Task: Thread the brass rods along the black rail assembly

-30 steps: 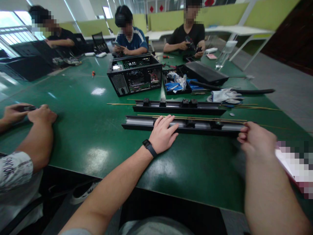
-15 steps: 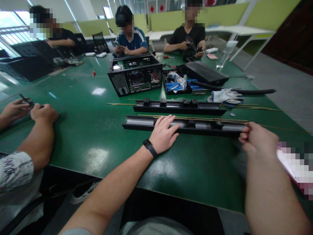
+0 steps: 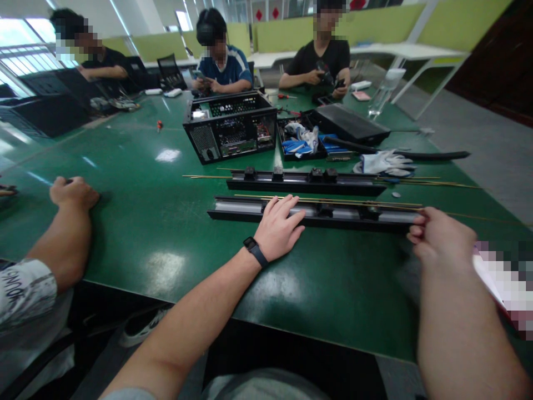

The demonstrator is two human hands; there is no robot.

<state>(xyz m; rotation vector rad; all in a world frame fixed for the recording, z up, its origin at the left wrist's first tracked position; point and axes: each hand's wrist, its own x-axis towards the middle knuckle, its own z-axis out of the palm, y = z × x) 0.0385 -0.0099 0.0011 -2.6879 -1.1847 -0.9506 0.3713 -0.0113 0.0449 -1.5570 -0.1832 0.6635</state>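
Observation:
A long black channel-shaped rail (image 3: 345,223) with a pale inner strip lies across the table in front of me. My left hand (image 3: 280,229) rests flat over its middle, fingers stretched out, with a dark band on the wrist. Thin brass-coloured rods (image 3: 353,202) run along the rail's far edge, and small dark blocks (image 3: 370,211) sit in its channel. At the rail's right end my right hand (image 3: 443,233) is closed in a pinch around a rod; its fingertips partly hide the grip. Behind lies a second black rail (image 3: 300,187) with several dark blocks and more rods.
An open black computer case (image 3: 233,130) stands farther back, beside a tray of gloves (image 3: 306,139). Another glove (image 3: 385,164) and a black tube (image 3: 437,156) lie at right. A co-worker's hand (image 3: 75,191) rests at left; several people sit around the green table (image 3: 166,233).
My two hands and the rail look almost unmoved. The left neighbour's hands have parted: one has slid toward the left edge with a dark piece, the other stays in place.

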